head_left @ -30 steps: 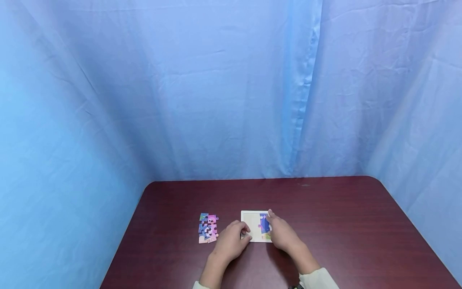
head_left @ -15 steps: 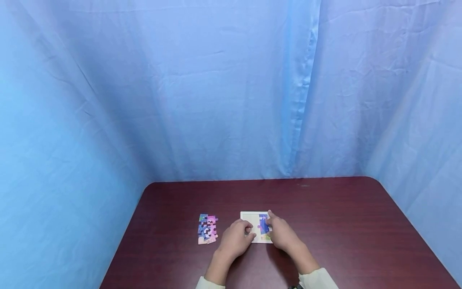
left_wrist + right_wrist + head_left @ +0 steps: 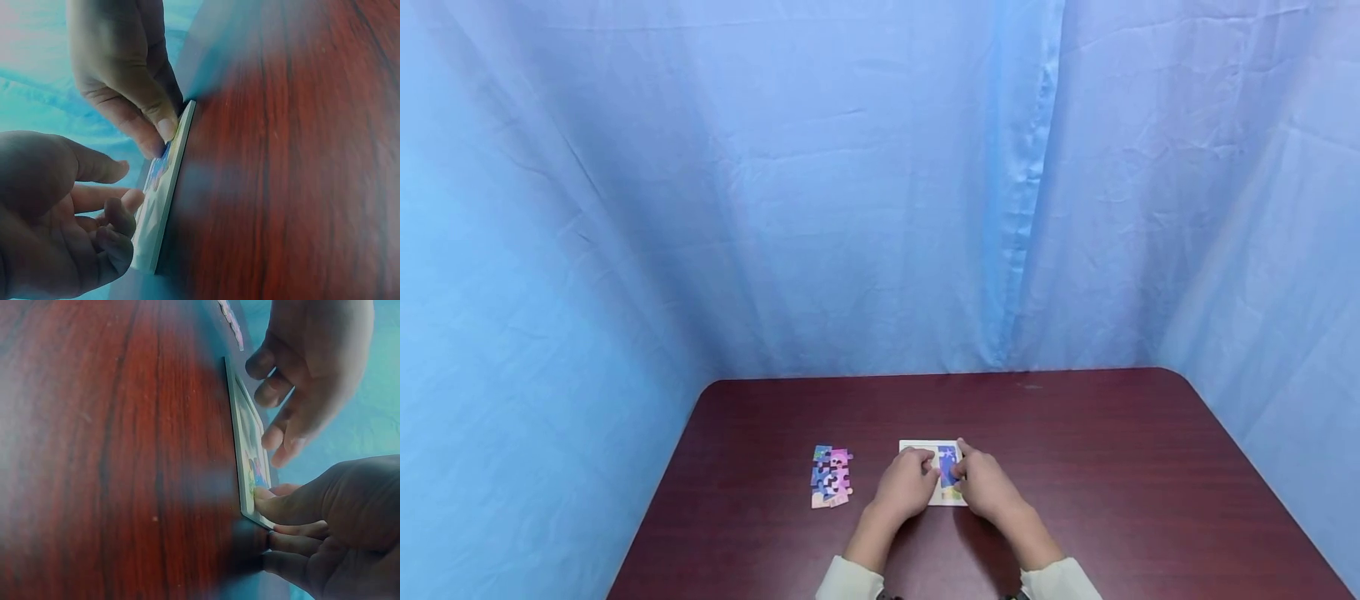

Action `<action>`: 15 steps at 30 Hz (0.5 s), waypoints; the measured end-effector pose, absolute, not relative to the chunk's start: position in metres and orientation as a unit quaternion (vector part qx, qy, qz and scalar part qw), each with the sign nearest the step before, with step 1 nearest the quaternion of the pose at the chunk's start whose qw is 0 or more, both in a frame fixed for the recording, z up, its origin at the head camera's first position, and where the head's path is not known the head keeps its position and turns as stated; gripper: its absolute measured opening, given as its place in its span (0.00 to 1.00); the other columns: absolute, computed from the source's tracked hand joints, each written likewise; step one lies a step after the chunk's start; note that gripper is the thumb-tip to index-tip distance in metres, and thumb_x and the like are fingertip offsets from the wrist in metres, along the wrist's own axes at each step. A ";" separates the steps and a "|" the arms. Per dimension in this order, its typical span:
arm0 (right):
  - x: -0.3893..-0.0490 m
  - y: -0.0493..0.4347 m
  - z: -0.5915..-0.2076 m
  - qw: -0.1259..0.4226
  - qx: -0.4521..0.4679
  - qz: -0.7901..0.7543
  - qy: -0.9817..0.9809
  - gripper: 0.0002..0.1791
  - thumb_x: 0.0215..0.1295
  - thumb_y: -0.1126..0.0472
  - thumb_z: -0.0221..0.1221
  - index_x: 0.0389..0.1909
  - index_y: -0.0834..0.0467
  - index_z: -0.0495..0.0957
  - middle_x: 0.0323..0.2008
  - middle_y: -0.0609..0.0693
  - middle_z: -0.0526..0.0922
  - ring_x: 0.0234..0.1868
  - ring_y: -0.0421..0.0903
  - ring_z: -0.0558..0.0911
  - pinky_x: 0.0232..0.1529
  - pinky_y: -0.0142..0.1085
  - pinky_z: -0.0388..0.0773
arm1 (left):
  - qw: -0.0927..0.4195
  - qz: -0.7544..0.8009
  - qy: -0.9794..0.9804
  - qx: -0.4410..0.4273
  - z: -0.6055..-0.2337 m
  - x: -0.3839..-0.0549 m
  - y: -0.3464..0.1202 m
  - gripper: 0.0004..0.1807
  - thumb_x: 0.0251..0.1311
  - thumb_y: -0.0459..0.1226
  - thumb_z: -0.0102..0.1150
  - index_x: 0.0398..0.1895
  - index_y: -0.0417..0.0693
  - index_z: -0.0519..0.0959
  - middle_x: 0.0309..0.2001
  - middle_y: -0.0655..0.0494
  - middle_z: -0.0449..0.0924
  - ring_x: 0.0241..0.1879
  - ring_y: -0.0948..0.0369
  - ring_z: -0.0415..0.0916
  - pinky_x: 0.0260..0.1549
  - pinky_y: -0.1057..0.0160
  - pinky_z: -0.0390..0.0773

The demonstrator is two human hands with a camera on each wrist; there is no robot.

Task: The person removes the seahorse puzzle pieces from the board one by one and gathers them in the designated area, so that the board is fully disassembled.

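Note:
A white puzzle tray (image 3: 913, 444) lies on the table, with blue and yellow jigsaw pieces (image 3: 947, 477) set along its right side. My right hand (image 3: 991, 485) grips the tray at its right edge; in the right wrist view its thumb (image 3: 269, 503) presses on the pieces while other fingers lie against the tray's outer side. Over the tray's left part is my left hand (image 3: 906, 485), its fingers loosely bent. Nothing shows between thumb and forefinger of that left hand (image 3: 69, 212) in the left wrist view. It covers part of the tray floor.
Left of the tray lies a group of loose jigsaw pieces (image 3: 831, 477), blue, pink and cream, close together. The dark red wooden table (image 3: 1075, 433) extends around them. Blue curtains (image 3: 880, 208) hang behind the table and at both sides.
My left hand has moved right across the tray, from its left edge toward the blue pieces. My right hand stays at the right edge. The loose pieces lie as before.

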State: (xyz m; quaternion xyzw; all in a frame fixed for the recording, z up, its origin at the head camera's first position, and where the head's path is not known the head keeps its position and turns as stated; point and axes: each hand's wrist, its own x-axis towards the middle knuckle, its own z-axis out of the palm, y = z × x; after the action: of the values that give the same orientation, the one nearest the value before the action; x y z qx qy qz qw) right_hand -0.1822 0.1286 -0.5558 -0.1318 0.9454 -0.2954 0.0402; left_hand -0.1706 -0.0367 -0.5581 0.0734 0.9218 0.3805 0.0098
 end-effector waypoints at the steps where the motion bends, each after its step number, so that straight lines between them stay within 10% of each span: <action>1: -0.182 0.129 -0.556 0.039 -0.132 -0.294 0.946 0.15 0.53 0.78 0.67 0.15 0.59 0.78 0.69 0.71 0.76 0.33 0.48 0.80 0.37 0.39 0.74 | 0.009 0.391 0.917 0.078 -0.559 -0.172 -0.035 0.15 0.65 0.34 0.62 0.50 0.35 0.87 0.35 0.52 0.81 0.35 0.61 0.75 0.35 0.61 0.76; 6: -0.181 0.131 -0.561 0.032 -0.139 -0.295 0.945 0.15 0.52 0.79 0.68 0.16 0.57 0.82 0.69 0.72 0.76 0.31 0.44 0.80 0.35 0.36 0.75 | -0.021 0.426 0.897 0.111 -0.582 -0.181 -0.031 0.13 0.62 0.30 0.55 0.18 0.47 0.72 0.22 0.59 0.66 0.22 0.64 0.62 0.22 0.62 0.62; 15: -0.178 0.132 -0.564 0.019 -0.151 -0.303 0.941 0.18 0.50 0.79 0.69 0.13 0.56 0.80 0.67 0.73 0.77 0.34 0.49 0.88 0.35 0.36 0.75 | 0.036 0.435 0.896 0.079 -0.567 -0.178 -0.025 0.21 0.64 0.28 0.57 0.13 0.48 0.66 0.14 0.64 0.58 0.17 0.67 0.57 0.19 0.67 0.57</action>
State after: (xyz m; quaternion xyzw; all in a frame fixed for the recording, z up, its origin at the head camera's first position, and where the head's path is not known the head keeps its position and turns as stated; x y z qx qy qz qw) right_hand -0.1784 0.1324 -0.5637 -0.1507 0.9409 -0.3028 0.0188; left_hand -0.1781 -0.0251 -0.5667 0.0792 0.8960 0.4355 0.0357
